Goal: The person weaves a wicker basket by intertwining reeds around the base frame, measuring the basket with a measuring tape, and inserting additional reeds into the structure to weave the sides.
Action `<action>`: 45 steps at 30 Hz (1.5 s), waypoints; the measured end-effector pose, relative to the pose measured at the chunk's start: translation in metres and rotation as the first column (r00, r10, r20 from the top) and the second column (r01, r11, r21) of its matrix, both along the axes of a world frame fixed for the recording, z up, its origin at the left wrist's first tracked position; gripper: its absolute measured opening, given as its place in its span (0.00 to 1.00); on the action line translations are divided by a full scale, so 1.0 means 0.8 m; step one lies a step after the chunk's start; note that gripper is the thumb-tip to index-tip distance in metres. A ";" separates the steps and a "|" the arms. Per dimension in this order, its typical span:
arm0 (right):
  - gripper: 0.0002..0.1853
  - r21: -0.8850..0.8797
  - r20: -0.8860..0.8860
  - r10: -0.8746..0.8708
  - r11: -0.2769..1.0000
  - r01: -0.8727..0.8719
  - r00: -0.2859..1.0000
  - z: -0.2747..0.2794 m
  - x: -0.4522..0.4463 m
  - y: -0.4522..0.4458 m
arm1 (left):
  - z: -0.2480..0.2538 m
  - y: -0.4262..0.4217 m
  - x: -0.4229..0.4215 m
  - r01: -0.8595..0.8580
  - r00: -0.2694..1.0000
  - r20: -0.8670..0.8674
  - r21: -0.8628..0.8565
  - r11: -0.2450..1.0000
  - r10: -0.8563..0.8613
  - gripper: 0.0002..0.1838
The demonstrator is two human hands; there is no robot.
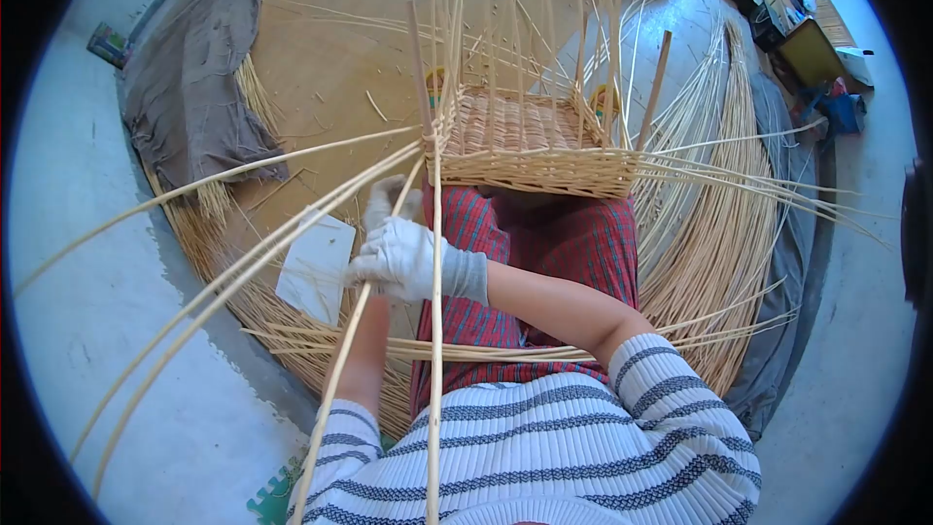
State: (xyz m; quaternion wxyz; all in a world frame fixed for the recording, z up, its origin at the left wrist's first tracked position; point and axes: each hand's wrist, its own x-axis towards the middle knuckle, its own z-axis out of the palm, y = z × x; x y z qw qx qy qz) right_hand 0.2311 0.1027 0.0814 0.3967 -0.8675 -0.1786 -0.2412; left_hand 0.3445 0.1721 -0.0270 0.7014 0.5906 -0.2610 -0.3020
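A wicker basket [530, 167] with a woven base rests across my knees, its upright rods rising all round. My right hand [400, 258], in a white glove, is closed around a long willow rod [330, 394] that slants from the basket's left corner down toward me. Just beyond it, partly covered by the right hand, is my gloved left hand [389, 196]. It lies close to the same rod, and its fingers are blurred and largely hidden. Another willow rod [434, 379] runs straight down from that corner, just right of my right hand. More rods fan out leftward.
Bundles of willow rods [724, 224] lie on the floor to the right. Others lie at left under a grey cloth [199, 68]. A white sheet [317, 267] is near my hands. Loose rods [505, 354] cross my lap. Two thick stakes [653, 87] stand at the basket's corners.
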 end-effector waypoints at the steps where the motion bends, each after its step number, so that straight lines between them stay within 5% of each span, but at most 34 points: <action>1: 0.15 -0.023 0.023 0.035 0.999 -0.035 0.999 -0.005 0.009 -0.005 | 0.002 -0.005 0.009 0.006 1.000 0.020 0.005 1.000 -0.006 0.20; 5: 0.09 -0.142 0.008 -0.159 0.977 0.158 0.987 -0.019 0.033 -0.024 | 0.003 -0.049 0.007 0.058 0.994 0.094 0.035 0.998 -0.061 0.20; 7: 0.09 -0.060 -0.027 -0.208 0.977 0.206 0.978 -0.022 0.045 -0.039 | 0.002 -0.082 -0.002 0.078 0.989 0.117 0.065 0.995 -0.085 0.20; 9: 0.09 0.080 0.135 -0.260 0.965 0.251 0.956 -0.005 0.069 -0.054 | 0.005 -0.132 -0.004 0.080 0.983 0.154 0.102 0.992 -0.095 0.20; 11: 0.04 0.218 0.164 -0.453 0.883 0.416 0.876 0.026 0.098 -0.070 | 0.005 -0.168 0.007 0.085 0.976 0.186 0.150 0.985 -0.113 0.20; 15: 0.08 0.277 -0.036 -0.585 0.773 0.570 0.810 0.044 0.126 -0.066 | -0.012 -0.173 0.005 0.066 0.970 0.213 0.245 0.967 -0.121 0.20; 19: 0.17 0.351 -0.243 -0.317 0.852 0.388 0.917 0.040 0.073 -0.043 | -0.017 -0.162 0.025 0.044 0.964 0.235 0.317 0.948 -0.123 0.21; 23: 0.18 0.073 -0.224 -0.382 0.911 0.406 0.897 -0.014 0.001 0.015 | -0.029 -0.095 0.014 0.031 0.963 0.241 0.356 0.934 -0.124 0.21; 29: 0.13 -0.039 -0.157 -0.320 0.947 0.318 0.934 -0.033 -0.029 0.014 | -0.014 -0.104 0.001 0.063 0.929 0.311 0.401 0.914 -0.201 0.21; 30: 0.12 -0.012 -0.118 -0.241 0.970 0.241 0.963 -0.023 -0.041 0.008 | -0.038 -0.088 0.032 0.010 0.705 0.602 0.520 0.854 -0.375 0.23; 31: 0.11 0.010 -0.075 -0.162 0.987 0.163 0.984 -0.017 -0.050 0.002 | -0.045 -0.076 0.051 0.090 0.702 0.561 0.542 0.835 -0.440 0.25; 33: 0.19 0.166 0.217 -0.112 0.983 0.077 0.970 -0.010 -0.067 -0.005 | 0.104 -0.071 0.009 0.156 0.664 0.536 0.582 0.798 -0.521 0.29; 35: 0.24 0.208 0.111 0.045 0.976 -0.068 0.993 -0.005 -0.072 -0.013 | 0.172 -0.073 -0.041 0.194 0.235 0.929 0.244 0.950 -0.286 0.26; 36: 0.26 0.144 -0.027 0.089 0.986 -0.084 0.996 -0.012 -0.064 -0.015 | 0.161 -0.073 -0.041 0.202 0.225 0.925 0.265 0.943 -0.308 0.26; 37: 0.26 -0.008 0.004 0.032 0.999 -0.032 0.999 -0.015 -0.053 -0.019 | 0.141 -0.086 -0.035 0.191 0.639 0.725 0.171 0.967 -0.255 0.22; 38: 0.25 -0.030 -0.064 0.007 1.000 -0.008 0.998 0.000 -0.047 -0.028 | 0.124 -0.104 -0.030 0.153 0.913 0.365 0.102 0.983 -0.180 0.19; 39: 0.24 -0.039 -0.130 -0.029 0.999 0.024 0.991 0.019 -0.043 -0.036 | 0.113 -0.119 -0.023 0.203 0.897 0.376 0.116 0.972 -0.232 0.19; 41: 0.19 0.196 -0.125 -0.180 0.960 0.202 0.976 0.031 -0.031 -0.039 | 0.097 -0.124 -0.003 0.063 0.988 0.152 -0.218 0.974 -0.029 0.21; 43: 0.13 0.453 0.142 -0.508 0.797 0.401 0.850 0.033 -0.012 -0.048 | 0.113 -0.122 0.009 0.068 0.997 0.030 -0.103 0.992 -0.065 0.17; 44: 0.12 0.609 -0.001 -0.516 0.679 0.410 0.856 0.038 -0.001 -0.067 | 0.137 -0.123 -0.025 0.000 0.988 -0.152 -0.257 0.967 -0.041 0.17; 45: 0.10 0.730 -0.145 -0.488 0.534 0.426 0.861 0.041 0.006 -0.081 | 0.099 -0.114 0.025 0.259 0.909 -0.192 -0.434 0.863 -0.370 0.20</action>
